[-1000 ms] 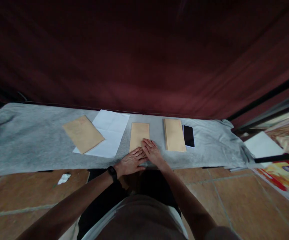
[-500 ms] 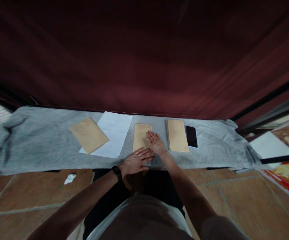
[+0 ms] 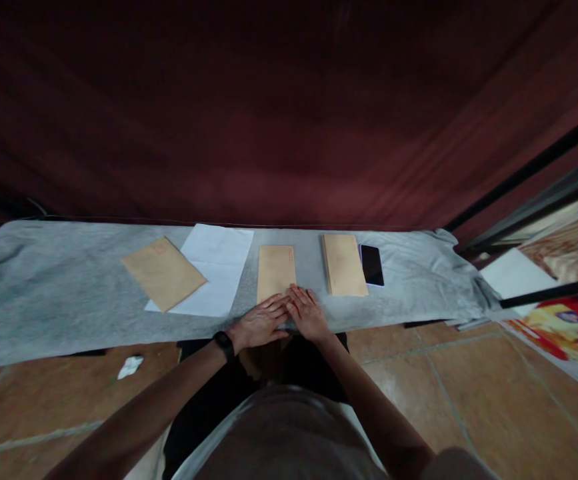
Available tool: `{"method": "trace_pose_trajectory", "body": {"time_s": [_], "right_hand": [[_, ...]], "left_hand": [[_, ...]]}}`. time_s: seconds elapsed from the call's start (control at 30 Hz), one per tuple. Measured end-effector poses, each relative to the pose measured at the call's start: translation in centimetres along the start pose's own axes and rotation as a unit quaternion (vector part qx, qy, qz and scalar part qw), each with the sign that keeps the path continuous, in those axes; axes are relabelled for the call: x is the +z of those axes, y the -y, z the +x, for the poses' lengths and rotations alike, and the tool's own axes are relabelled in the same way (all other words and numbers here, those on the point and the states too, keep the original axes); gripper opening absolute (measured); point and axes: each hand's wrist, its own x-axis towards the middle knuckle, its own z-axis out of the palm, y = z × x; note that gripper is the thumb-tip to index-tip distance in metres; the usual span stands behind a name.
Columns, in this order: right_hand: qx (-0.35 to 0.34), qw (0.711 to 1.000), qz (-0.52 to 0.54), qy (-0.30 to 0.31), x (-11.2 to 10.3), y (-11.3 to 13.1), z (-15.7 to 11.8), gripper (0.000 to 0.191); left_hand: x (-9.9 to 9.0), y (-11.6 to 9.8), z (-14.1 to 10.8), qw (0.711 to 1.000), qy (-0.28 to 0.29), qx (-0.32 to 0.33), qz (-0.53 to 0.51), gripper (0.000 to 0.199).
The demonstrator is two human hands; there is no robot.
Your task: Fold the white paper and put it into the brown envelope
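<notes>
A brown envelope (image 3: 276,270) lies upright in front of me on the grey cloth. My left hand (image 3: 263,321) rests flat over its near edge, fingers stretched out, a black band on the wrist. Beside it my right hand (image 3: 309,313) presses on the near right corner, fingers extended and close to the left fingertips. The near end of the envelope is hidden under both hands. To the right sits a stack of brown envelopes (image 3: 346,267). At left another brown envelope (image 3: 163,273) lies slanted, partly over white paper sheets (image 3: 223,267).
A dark phone (image 3: 371,265) lies right of the stack. The grey cloth (image 3: 69,287) covers a narrow bench along a dark red curtain (image 3: 279,133). Crumpled white tissue (image 3: 130,367) is on the tiled floor (image 3: 469,387). A black bar (image 3: 553,291) crosses at right.
My right hand has slid toward me from the envelope's middle to its near edge, beside my left hand. The whole view has shifted slightly.
</notes>
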Motion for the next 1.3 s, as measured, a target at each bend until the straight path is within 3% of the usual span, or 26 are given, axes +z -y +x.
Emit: {"method": "trace_pose_trajectory", "body": {"time_s": [0.23,0.37,0.5,0.6,0.73,0.87,1.0,1.13,1.3], "right_hand": [[-0.009,1.000,-0.006,0.007,-0.6,0.3,-1.2,0.050],[-0.032,0.999,-0.019,0.006,-1.0,0.6,-2.2,0.050],[-0.063,0.998,-0.019,0.015,-1.6,0.9,-3.9,0.053],[-0.064,0.998,-0.015,0.009,-1.8,1.0,-4.4,0.051],[-0.051,0.999,-0.006,0.000,-1.6,1.0,-4.4,0.044],[-0.040,0.999,0.004,0.003,-1.5,1.0,-4.2,0.043],[-0.032,0.999,0.003,0.000,-1.5,1.1,-4.1,0.046],[-0.031,1.000,-0.003,-0.003,-1.5,1.2,-4.1,0.046],[-0.033,0.999,-0.006,0.001,-1.8,1.2,-4.1,0.044]], "left_hand": [[0.9,0.3,-1.4,1.000,0.002,-0.001,-0.023,0.065],[0.4,0.2,-3.2,0.999,-0.006,-0.013,-0.035,0.071],[0.0,-0.2,-4.2,0.998,-0.022,-0.052,-0.040,0.064],[0.4,-0.6,-2.8,0.994,-0.042,-0.101,-0.031,0.057],[1.5,-0.3,1.3,0.986,-0.073,-0.149,-0.005,0.060],[2.3,1.6,5.5,0.980,-0.084,-0.179,0.005,0.062],[2.3,4.0,8.2,0.975,-0.077,-0.209,0.011,0.062],[2.2,4.8,9.1,0.969,-0.090,-0.230,0.015,0.062],[2.4,4.4,7.6,0.955,-0.110,-0.274,0.012,0.064]]}}
